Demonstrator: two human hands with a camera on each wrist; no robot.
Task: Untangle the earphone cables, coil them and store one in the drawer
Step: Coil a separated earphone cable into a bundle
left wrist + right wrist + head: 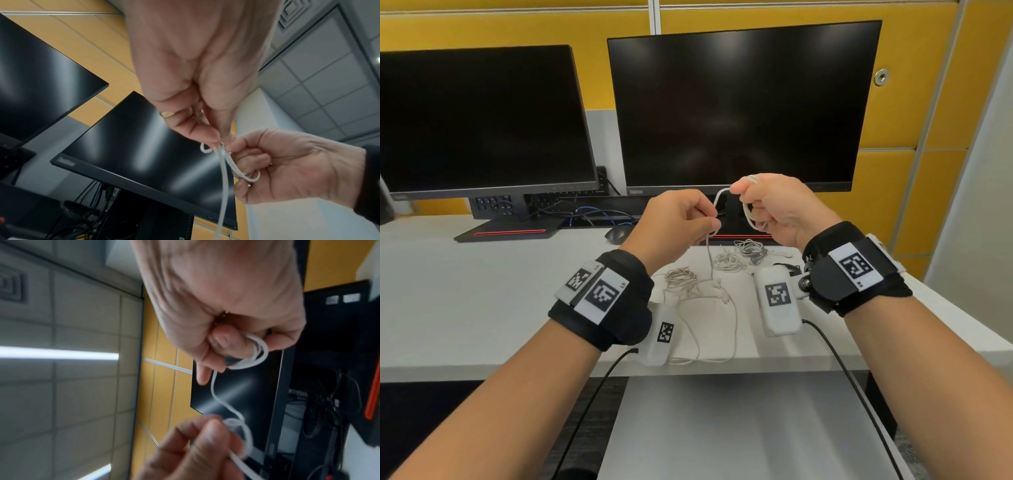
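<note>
Up above the counter [465,308], both hands are raised close together in front of the larger monitor [739,109], each clamped on the same white earphone cable [717,198]. The right hand [777,209] has its fingers curled round a few small loops of the cable, which show wound about the fingers [222,340] in the right wrist view. The left hand [678,222] pinches the cable between thumb and fingertips [207,134] just beside the right hand, with a short arc of cable bridging the two. From the left hand's pinch the rest of the cable hangs straight down to the counter, where its slack trails in wide loose curves toward the near edge, earbuds lying among it.

Behind that slack, three coiled earphone bundles [727,262] sit near one another on the counter, below the larger monitor's foot. A dark mouse [618,234] rests further back, and a second monitor [482,120] stands to the left.
</note>
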